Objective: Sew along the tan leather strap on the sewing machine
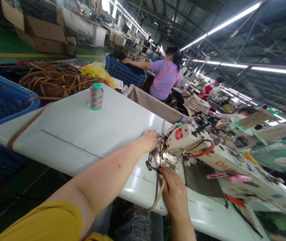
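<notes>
A narrow tan strap (159, 197) runs under the needle area of a white sewing machine (180, 137) and hangs over the table's front edge. My left hand (151, 140) reaches to the far side of the needle area, its fingers closed at the strap; the fingertips are partly hidden by the machine head. On the near side, my right hand (175, 184) grips the strap between thumb and fingers, just in front of the metal plate (154, 159). A cone of grey-brown thread (96, 97) with green ends stands upright on the white table (122, 117).
A brown strap (29, 124) crosses the table's left end from a heap of brown straps (57, 78). Blue baskets (4, 100) stand at the left and back. A person in purple (164, 78) works beyond the table. Pink-handled snips (235, 178) rest on the machine arm.
</notes>
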Available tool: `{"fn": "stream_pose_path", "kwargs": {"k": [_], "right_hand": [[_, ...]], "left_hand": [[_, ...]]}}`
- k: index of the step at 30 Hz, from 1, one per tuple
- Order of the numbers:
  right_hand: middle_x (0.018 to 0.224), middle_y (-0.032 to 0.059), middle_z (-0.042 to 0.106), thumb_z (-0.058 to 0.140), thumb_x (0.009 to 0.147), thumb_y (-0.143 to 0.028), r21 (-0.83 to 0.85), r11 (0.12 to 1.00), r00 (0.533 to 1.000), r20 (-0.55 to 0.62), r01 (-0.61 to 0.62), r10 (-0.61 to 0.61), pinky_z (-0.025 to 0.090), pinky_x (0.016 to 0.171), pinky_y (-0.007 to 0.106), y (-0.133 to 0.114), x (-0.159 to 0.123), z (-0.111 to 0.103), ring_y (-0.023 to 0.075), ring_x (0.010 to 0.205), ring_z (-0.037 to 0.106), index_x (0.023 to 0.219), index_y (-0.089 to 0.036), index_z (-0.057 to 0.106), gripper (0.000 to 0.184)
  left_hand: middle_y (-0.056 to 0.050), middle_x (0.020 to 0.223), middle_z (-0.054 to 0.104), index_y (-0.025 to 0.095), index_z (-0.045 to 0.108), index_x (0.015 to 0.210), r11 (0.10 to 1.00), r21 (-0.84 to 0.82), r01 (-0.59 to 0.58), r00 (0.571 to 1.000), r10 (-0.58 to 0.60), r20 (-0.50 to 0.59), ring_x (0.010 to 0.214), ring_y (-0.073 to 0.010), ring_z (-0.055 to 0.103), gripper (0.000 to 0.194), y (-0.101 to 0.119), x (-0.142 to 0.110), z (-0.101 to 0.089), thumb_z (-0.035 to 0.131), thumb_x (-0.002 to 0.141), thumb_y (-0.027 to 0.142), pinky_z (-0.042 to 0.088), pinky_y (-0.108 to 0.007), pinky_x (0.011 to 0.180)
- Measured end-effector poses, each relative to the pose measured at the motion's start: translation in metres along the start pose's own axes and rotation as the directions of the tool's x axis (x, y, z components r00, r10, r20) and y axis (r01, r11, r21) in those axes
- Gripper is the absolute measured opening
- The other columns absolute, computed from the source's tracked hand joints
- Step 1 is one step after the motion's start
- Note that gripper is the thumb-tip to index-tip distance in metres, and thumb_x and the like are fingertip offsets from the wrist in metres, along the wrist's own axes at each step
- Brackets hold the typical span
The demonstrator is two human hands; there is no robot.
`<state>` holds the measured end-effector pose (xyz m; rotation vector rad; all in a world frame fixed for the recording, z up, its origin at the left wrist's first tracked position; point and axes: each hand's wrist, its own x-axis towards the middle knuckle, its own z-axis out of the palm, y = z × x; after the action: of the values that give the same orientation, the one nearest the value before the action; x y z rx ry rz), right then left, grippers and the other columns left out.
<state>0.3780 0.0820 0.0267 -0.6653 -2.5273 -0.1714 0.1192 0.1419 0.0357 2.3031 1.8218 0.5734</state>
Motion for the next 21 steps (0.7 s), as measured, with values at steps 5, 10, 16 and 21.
{"fn": "stream_pose_path", "kwargs": {"k": [5, 10, 16, 21], "right_hand": [[0.126, 0.007, 0.078, 0.056, 0.11, -0.031, 0.011, 1.0, 1.0, -0.018, -0.012, 0.013, 0.059, 0.101, 0.045, -0.0001, 0.0002, 0.0, 0.0264, 0.121, 0.072, 0.127, -0.024, 0.073, 0.025], [0.126, 0.0069, 0.078, 0.057, 0.109, -0.031, 0.026, 1.0, 1.0, -0.003, -0.017, 0.017, 0.06, 0.101, 0.045, -0.0001, 0.0011, -0.0011, 0.0271, 0.121, 0.073, 0.128, -0.025, 0.074, 0.026], [0.125, 0.0073, 0.078, 0.056, 0.109, -0.031, 0.011, 1.0, 1.0, -0.006, -0.014, 0.014, 0.06, 0.1, 0.045, -0.0011, 0.0017, -0.0021, 0.0273, 0.12, 0.073, 0.128, -0.025, 0.074, 0.027], [0.127, 0.0067, 0.078, 0.056, 0.11, -0.031, 0.008, 1.0, 1.0, -0.005, -0.015, 0.015, 0.06, 0.102, 0.046, -0.0017, 0.0013, -0.0018, 0.027, 0.122, 0.072, 0.128, -0.024, 0.073, 0.025]], "left_hand": [[-0.002, 0.153, 0.055, 0.039, 0.072, 0.131, 1.0, 0.004, 0.004, 0.999, -0.004, 0.035, 0.151, -0.0311, 0.038, 0.038, 0.0013, 0.0009, -0.001, 0.053, 0.104, 0.021, 0.031, -0.048, 0.125], [-0.003, 0.15, 0.057, 0.038, 0.071, 0.134, 1.0, 0.016, 0.016, 1.0, -0.017, 0.024, 0.15, -0.0321, 0.039, 0.039, 0.0014, 0.0007, -0.0011, 0.052, 0.105, 0.021, 0.031, -0.048, 0.124], [-0.005, 0.152, 0.056, 0.038, 0.073, 0.132, 1.0, 0.027, -0.001, 1.0, 0.0, 0.015, 0.149, -0.0335, 0.039, 0.039, 0.006, 0.0016, 0.0015, 0.05, 0.106, 0.021, 0.032, -0.048, 0.122], [-0.005, 0.148, 0.058, 0.038, 0.074, 0.133, 0.999, 0.028, 0.019, 1.0, -0.019, 0.008, 0.147, -0.0352, 0.04, 0.039, 0.005, 0.0008, -0.0011, 0.048, 0.107, 0.023, 0.032, -0.049, 0.122]]}}
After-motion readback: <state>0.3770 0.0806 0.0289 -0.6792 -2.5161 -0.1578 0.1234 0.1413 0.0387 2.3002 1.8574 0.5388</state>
